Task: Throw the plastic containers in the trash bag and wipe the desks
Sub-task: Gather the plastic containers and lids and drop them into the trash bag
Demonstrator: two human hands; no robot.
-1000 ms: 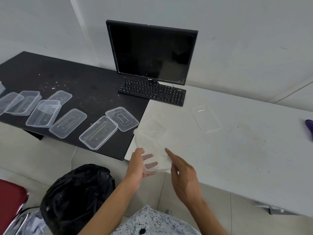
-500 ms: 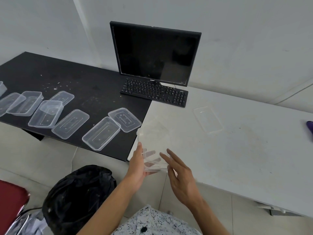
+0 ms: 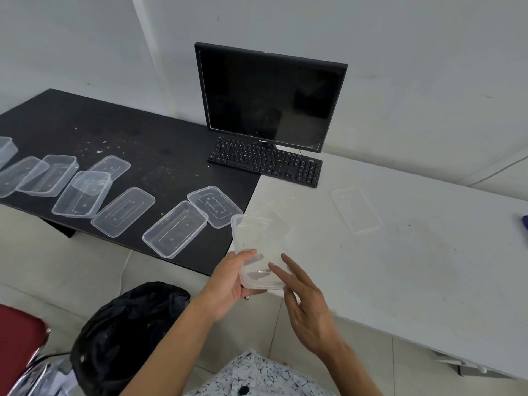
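My left hand (image 3: 228, 284) grips a clear plastic container (image 3: 258, 244) by its near end, over the front corner of the white desk (image 3: 414, 267). My right hand (image 3: 305, 307) is beside it with straight fingers, fingertips touching the container's near right side. Several more clear containers and lids (image 3: 174, 228) lie in a row on the black desk (image 3: 143, 138). One clear lid (image 3: 355, 208) lies flat on the white desk. A black trash bag (image 3: 125, 335) stands open on the floor below my left arm.
A black monitor (image 3: 271, 95) and keyboard (image 3: 265, 161) sit at the back where the two desks meet. A red chair seat (image 3: 17, 335) is at the lower left. A purple object (image 3: 525, 222) shows at the right edge. Crumbs speckle the black desk.
The container has tipped up and moved slightly toward me in my left hand. My right hand has shifted from its far side to its near right edge.
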